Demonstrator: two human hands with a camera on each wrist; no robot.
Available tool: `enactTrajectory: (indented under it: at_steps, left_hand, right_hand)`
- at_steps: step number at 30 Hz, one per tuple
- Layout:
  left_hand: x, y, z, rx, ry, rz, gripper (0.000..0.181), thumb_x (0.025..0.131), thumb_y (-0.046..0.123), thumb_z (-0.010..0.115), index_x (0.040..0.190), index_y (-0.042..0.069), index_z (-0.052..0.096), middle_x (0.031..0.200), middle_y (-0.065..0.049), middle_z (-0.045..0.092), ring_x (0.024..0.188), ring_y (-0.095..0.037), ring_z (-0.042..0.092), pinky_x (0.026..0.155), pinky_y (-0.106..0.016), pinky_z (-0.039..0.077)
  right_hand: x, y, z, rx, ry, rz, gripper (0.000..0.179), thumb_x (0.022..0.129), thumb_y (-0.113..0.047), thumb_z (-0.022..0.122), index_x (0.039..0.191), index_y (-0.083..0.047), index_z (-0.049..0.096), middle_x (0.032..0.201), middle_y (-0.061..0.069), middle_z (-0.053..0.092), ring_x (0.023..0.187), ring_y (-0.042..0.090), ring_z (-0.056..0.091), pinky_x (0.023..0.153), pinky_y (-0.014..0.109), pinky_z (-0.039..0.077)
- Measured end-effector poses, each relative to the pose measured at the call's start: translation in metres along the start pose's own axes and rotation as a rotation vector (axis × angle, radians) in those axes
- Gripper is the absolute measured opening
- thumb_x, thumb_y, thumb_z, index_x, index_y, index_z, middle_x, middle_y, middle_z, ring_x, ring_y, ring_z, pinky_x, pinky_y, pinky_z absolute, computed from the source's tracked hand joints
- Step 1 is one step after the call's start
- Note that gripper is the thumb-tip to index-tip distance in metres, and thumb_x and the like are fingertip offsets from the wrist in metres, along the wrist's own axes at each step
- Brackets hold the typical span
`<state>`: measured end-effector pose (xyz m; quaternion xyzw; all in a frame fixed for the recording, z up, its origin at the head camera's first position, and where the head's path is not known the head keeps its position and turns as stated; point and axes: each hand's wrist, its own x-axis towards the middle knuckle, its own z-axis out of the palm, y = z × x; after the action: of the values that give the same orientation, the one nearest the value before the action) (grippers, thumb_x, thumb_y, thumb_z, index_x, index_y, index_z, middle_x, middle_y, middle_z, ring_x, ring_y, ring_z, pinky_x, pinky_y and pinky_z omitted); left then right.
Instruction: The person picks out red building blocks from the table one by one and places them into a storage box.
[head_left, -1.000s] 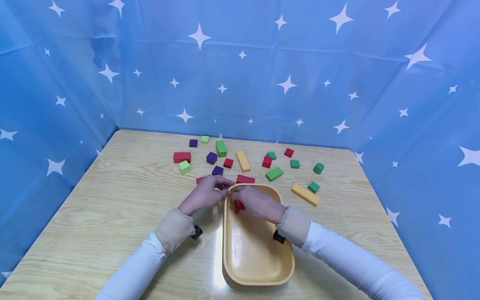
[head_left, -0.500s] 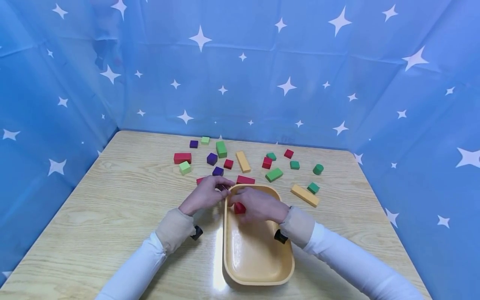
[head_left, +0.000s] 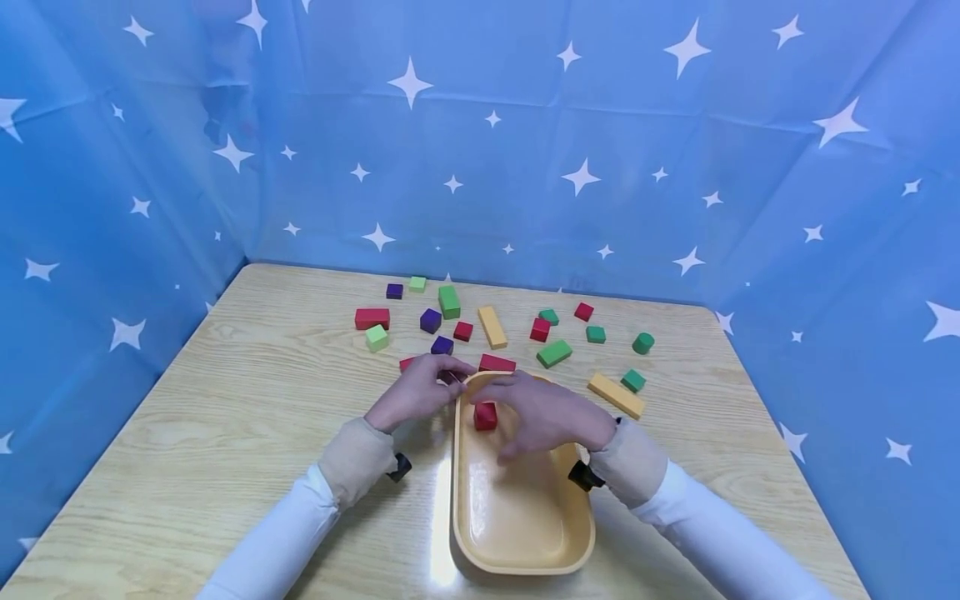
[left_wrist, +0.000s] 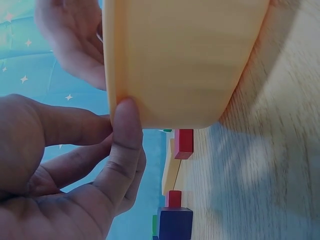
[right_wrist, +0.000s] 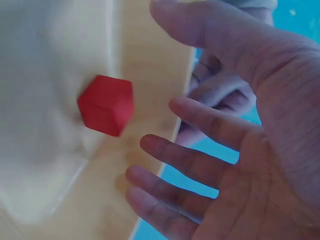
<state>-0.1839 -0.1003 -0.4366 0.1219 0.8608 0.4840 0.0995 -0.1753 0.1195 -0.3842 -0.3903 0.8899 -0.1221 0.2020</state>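
Note:
A tan plastic tub point(head_left: 517, 533) stands lengthwise on the table before me. My left hand point(head_left: 420, 390) pinches its rim at the far left corner, thumb and fingers on either side of the wall in the left wrist view. Inside, near that same corner, lies a red cube point(head_left: 485, 416); the right wrist view shows this red cube point(right_wrist: 106, 105) with no finger on it. Over the tub hovers my right hand point(head_left: 551, 412), fingers spread and apart from the cube. In the right wrist view its palm and separated fingers point(right_wrist: 200, 165) hold nothing.
Behind the tub lie scattered blocks, among them a red bar point(head_left: 497, 363), a green bar point(head_left: 554, 353), a purple cube point(head_left: 431, 320) and a yellow bar point(head_left: 492, 327). Another yellow bar point(head_left: 616, 395) sits close to the tub's right side. A starry blue curtain point(head_left: 480, 167) borders the table.
My right hand has let go of the red cube in the tub and drawn back to the right, its fingers spreading. The left hand stays on the rim.

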Motion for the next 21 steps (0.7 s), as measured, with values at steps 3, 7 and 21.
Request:
enactTrajectory:
  at_steps: [3,7,21]
  left_hand:
    - [0.000,0.001,0.000,-0.005,0.001,-0.007,0.027,0.096,0.006,0.066,0.121,0.010,0.075,0.108,-0.005,0.071,0.094,-0.018,0.065,0.079,-0.031,0.056]
    - [0.000,0.001,0.000,-0.004,-0.001,-0.010,0.026,0.097,0.006,0.066,0.121,0.010,0.075,0.108,-0.005,0.071,0.094,-0.017,0.065,0.080,-0.031,0.056]
    - [-0.001,0.001,0.000,-0.022,-0.002,0.019,0.026,0.097,0.005,0.066,0.122,0.004,0.073,0.112,-0.013,0.072,0.093,-0.018,0.066,0.078,-0.028,0.057]
  right_hand:
    - [-0.007,0.001,-0.005,0.034,0.013,-0.004,0.081,0.073,-0.031,0.089,0.146,-0.032,0.055,0.155,-0.006,0.051,0.143,0.025,0.047,0.116,0.056,0.041]
    - [-0.015,0.002,-0.010,0.057,0.039,-0.003,0.081,0.074,-0.033,0.089,0.147,-0.033,0.054,0.155,-0.007,0.050,0.146,0.029,0.044,0.118,0.063,0.034]
    - [-0.034,0.009,-0.026,0.114,0.166,0.030,0.095,0.071,-0.039,0.092,0.153,-0.037,0.045,0.161,0.000,0.043,0.151,0.033,0.037,0.114,0.061,0.041]
